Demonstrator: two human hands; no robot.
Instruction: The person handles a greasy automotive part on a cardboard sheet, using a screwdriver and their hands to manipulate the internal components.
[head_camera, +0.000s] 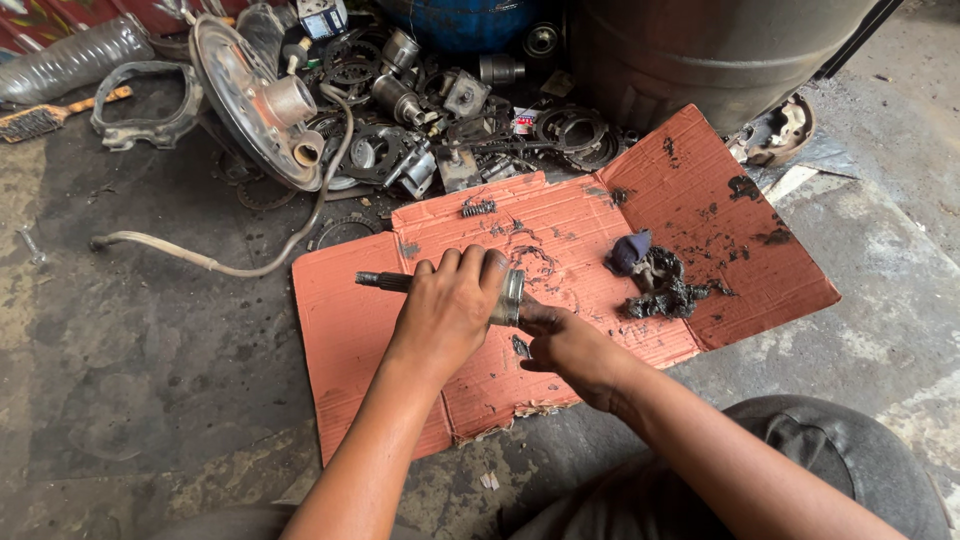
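Shaft (385, 281) lay across cardboard (350, 340) on the floor, left hand (450, 305) with fingers clamped over it; right hand (565, 345) pinched its metal end (510, 297). Greasy rag (660, 285) lay right.

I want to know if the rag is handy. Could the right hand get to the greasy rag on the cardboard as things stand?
Probably yes: the greasy rag lies just beyond the right hand on the cardboard, with only bare cardboard between.

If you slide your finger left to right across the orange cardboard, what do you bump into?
Metal shaft → left hand gripping it → right hand → greasy dark rag → cardboard flap's right edge.
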